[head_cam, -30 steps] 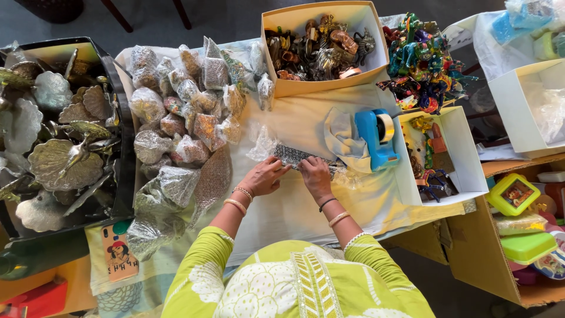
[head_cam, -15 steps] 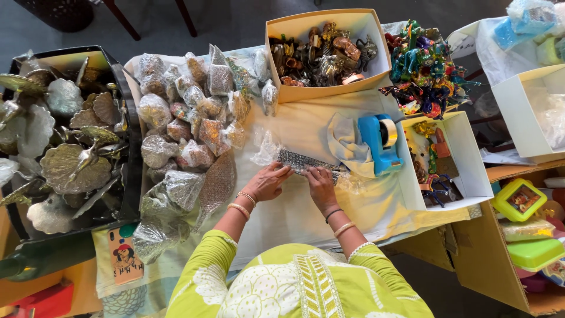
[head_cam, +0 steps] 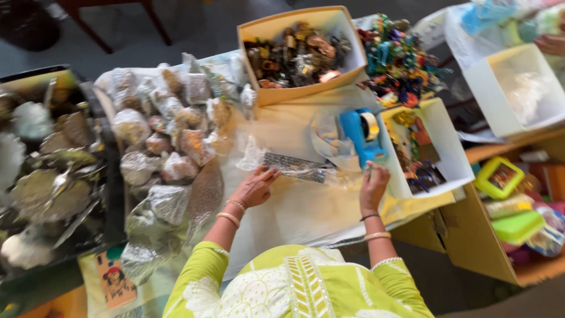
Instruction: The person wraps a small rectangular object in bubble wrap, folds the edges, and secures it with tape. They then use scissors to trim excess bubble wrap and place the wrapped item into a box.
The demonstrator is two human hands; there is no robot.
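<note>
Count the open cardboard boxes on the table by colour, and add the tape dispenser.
Tan box: 1
White boxes: 2
Blue tape dispenser, by the right hand: 1
Total: 4

Setting: small craft-packing workshop / cottage workspace, prob. for decorative goods.
Evidence:
- worktable (head_cam: pixel 306 206) w/ pale cloth cover, crowded edge to edge.
- heap of clear-bagged ornaments (head_cam: pixel 170 135), packed in bulk.
- open cardboard box (head_cam: pixel 300 53) of loose dark metallic trinkets.
- pile of multicolour decorations (head_cam: pixel 397 56).
- blue tape dispenser (head_cam: pixel 360 136) at centre.
- white cartons (head_cam: pixel 518 88), one w/ plastic liner.
- black tray (head_cam: pixel 53 176) of leaf-shaped silver pieces.
- coloured lidded boxes (head_cam: pixel 512 200) on low side shelf.
Stock qty + packing gear = production, not home use.
</note>
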